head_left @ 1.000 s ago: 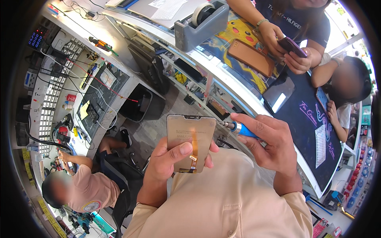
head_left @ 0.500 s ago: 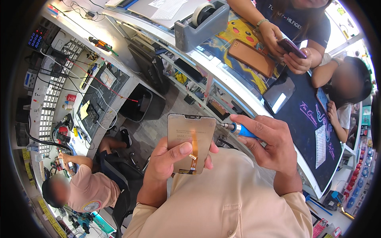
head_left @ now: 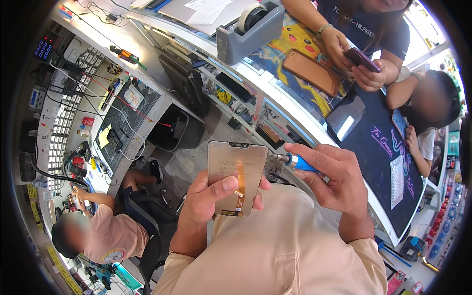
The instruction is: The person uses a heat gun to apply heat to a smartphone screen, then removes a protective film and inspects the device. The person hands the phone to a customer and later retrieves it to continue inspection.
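My left hand [head_left: 206,196] grips a phone screen assembly [head_left: 236,167] from its sides, back toward me, thumb lying over it and fingertips showing at its right edge. An orange ribbon cable [head_left: 240,199] runs down the panel's back. My right hand [head_left: 332,177] is closed on a blue-handled screwdriver [head_left: 305,163] with a metal shaft, held horizontally; its tip is at or very near the panel's upper right edge, touching cannot tell.
A counter [head_left: 393,216] at the right holds a tape dispenser [head_left: 231,44], brown case [head_left: 309,71] and dark device [head_left: 344,120]; two people lean on it. A cluttered workbench [head_left: 114,167] with a seated co-worker [head_left: 118,226] is at the left, beside a black bin [head_left: 172,135].
The screen panel in my left hand has shifted very slightly right at its top. My right hand and the screwdriver look almost unmoved.
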Motion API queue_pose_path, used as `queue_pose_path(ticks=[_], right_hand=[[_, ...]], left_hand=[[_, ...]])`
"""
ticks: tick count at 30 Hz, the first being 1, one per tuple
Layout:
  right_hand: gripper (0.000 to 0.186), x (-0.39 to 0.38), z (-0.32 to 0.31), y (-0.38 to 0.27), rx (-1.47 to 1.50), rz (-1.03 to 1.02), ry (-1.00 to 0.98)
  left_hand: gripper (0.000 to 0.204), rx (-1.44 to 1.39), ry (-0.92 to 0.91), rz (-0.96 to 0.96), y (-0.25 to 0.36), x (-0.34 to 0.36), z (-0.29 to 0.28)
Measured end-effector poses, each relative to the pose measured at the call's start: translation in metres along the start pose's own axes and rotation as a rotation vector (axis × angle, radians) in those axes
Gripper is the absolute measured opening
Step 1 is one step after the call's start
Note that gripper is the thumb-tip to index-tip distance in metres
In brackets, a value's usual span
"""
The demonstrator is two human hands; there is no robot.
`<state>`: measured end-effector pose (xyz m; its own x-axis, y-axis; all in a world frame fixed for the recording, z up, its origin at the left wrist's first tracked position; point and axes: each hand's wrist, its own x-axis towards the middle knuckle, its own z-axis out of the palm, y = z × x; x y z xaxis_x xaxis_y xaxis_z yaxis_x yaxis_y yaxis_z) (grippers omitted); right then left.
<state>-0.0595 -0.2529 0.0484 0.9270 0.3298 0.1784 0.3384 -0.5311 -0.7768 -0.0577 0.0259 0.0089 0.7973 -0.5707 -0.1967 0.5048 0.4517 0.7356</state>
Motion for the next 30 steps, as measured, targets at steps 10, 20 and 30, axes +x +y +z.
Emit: queue_pose_path(ticks=[10, 20, 30], right_hand=[[0.050, 0.001, 0.001, -0.001, -0.018, -0.004, 0.007], [0.048, -0.001, 0.001, -0.003, -0.004, 0.029, 0.016], [0.032, -0.001, 0.007, -0.003, 0.445, 0.130, 0.040]], left_hand=[[0.061, 0.016, -0.003, -0.002, 0.000, -0.002, -0.001], [0.062, 0.016, -0.010, -0.016, 0.000, -0.003, -0.002], [0.049, 0.075, -0.031, -0.018, 0.005, -0.006, 0.008]])
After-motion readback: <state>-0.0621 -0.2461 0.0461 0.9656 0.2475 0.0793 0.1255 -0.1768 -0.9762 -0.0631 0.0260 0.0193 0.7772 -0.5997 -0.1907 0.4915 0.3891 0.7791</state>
